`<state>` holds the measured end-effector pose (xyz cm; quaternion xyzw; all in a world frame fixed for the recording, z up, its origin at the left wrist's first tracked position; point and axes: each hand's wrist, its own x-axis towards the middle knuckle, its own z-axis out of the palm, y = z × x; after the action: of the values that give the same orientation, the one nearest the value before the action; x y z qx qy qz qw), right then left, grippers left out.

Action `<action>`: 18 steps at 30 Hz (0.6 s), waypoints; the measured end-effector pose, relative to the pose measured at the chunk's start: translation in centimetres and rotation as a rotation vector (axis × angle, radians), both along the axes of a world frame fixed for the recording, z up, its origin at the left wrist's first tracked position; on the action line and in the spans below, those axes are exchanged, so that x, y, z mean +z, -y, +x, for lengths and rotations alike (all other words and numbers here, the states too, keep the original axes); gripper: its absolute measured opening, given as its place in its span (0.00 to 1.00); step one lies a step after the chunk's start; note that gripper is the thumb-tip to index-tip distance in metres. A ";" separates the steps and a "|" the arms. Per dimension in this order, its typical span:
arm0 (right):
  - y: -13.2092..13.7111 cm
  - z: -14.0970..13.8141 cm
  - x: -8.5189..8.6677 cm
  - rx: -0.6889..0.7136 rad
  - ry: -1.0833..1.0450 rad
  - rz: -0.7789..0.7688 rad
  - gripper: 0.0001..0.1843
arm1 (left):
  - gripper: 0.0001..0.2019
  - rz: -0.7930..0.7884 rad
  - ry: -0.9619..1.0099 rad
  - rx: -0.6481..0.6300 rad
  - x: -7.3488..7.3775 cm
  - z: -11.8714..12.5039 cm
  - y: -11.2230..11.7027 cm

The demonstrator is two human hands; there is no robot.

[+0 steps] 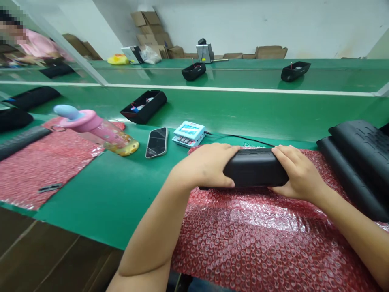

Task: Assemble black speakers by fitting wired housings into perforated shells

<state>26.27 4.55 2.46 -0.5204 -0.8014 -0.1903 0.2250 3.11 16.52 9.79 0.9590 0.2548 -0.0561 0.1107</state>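
A long black plastic casing (257,168) rests on red bubble wrap (258,235) in front of me. My left hand (209,164) grips its left end, thumb on the near side and fingers over the top. Around the right end, my right hand (296,172) has its fingers on top and its thumb low on the near face. Just behind the casing stands a small light-blue device (189,134) with a screen, keys and a black cable. A phone (157,142) lies left of that device. The casing's underside is hidden.
Black panels (361,162) are stacked at the right. A pink bottle (97,129) leans over at the left beside another bubble-wrap sheet (27,178). An open black shell (144,106) with wires sits on the green line behind; a person in pink (39,46) is at the far left.
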 end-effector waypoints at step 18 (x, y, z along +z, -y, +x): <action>0.9 -2.0 -0.3 -0.088 0.128 0.050 0.36 | 0.35 0.518 0.404 0.065 -5.9 -2.1 2.5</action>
<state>24.32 3.64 2.16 -0.5362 -0.7854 -0.2530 0.1777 1.03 14.04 3.90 0.9383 0.2641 0.2057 -0.0868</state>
